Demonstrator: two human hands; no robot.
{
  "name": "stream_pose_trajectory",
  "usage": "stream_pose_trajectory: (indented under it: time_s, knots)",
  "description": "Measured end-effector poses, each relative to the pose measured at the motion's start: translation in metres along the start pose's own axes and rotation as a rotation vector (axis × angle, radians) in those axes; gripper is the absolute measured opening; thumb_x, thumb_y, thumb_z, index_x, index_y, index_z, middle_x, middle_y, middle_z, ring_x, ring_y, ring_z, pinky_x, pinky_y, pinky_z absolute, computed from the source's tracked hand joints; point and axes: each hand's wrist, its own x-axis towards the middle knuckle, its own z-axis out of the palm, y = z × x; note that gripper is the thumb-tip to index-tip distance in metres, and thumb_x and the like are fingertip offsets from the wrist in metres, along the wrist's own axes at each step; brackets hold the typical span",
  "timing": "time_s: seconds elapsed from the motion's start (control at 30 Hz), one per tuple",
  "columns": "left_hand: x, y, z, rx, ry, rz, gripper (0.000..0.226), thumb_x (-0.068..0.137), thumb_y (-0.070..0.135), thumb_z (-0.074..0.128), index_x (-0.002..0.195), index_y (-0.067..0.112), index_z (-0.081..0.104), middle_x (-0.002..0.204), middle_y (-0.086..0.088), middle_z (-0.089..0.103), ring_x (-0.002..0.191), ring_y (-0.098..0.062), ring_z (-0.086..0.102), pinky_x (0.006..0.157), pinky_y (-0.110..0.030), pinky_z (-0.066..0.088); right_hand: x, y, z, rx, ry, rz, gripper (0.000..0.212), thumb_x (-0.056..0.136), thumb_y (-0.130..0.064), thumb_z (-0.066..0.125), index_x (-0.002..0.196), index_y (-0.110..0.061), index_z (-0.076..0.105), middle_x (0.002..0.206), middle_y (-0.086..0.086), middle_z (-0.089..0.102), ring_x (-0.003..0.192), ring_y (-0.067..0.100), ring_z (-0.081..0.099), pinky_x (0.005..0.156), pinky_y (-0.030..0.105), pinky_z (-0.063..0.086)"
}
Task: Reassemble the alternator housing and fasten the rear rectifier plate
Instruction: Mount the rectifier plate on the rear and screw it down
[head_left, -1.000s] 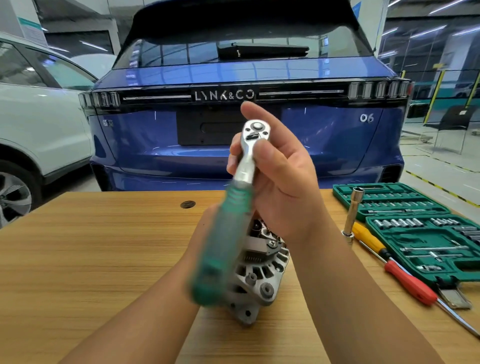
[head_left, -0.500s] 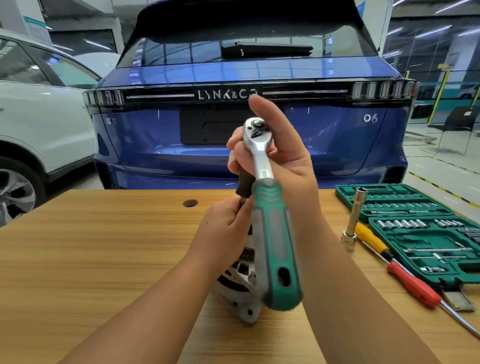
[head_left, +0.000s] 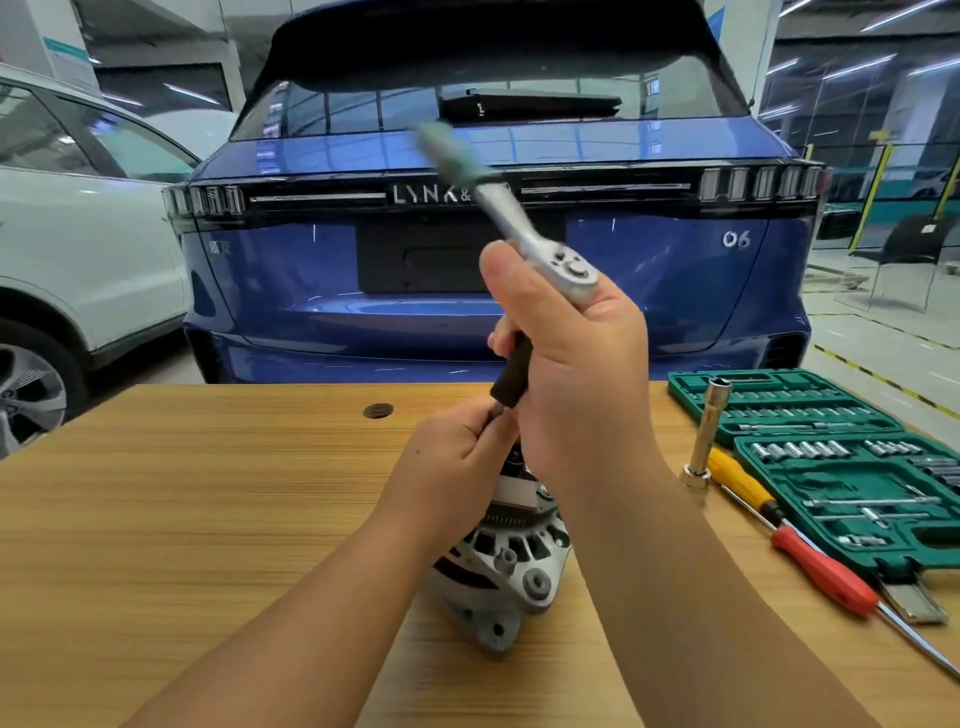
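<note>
Two hands, one view (head): both work above the alternator (head_left: 511, 564), which lies on its side on the tabletop (head_left: 182, 519), just in front of the forearms.
Right grip: the right hand (head_left: 582, 374) is clamped round the head of the ratchet (head_left: 563, 267) and the top of the dark extension (head_left: 514, 371); the green handle points up and away and is blurred.
Left grip: the left hand (head_left: 457, 457) pinches the lower end of the extension just above the housing; the bit and the fastener are hidden by the fingers, so I cannot tell whether they are seated.
Step in hand: probably running in a rear-plate fastener.
Risk, slip: a long upright extension can lean, so the bit may cam out and round the head or jab the left fingertips.
Risk, cross-thread: a tilted tool could start the thread crooked.
Risk, roll: the alternator rests unclamped and might rock under side load.
Risk, clutter: the upright socket tube (head_left: 706, 431) and the screwdrivers (head_left: 795, 545) lie near the right forearm, beside the open socket case (head_left: 852, 467); an elbow sweep could topple them.
</note>
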Motion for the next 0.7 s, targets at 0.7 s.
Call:
stream_pose_trajectory:
  time_s: [0.7]
  knots:
    - [0.007,-0.013,0.004,0.002,0.124,-0.066,0.049,0.083,0.083,0.042,0.078,0.038,0.062,0.059,0.008,0.059,0.051,-0.010,0.054,0.053,-0.034,0.051,0.011,0.001,-0.019,0.234,-0.464,0.125,0.056,0.078,-0.034,0.082,0.128,-0.018,0.061,0.093,0.005,0.065,0.084,0.020,0.058,0.082,0.031,0.049]
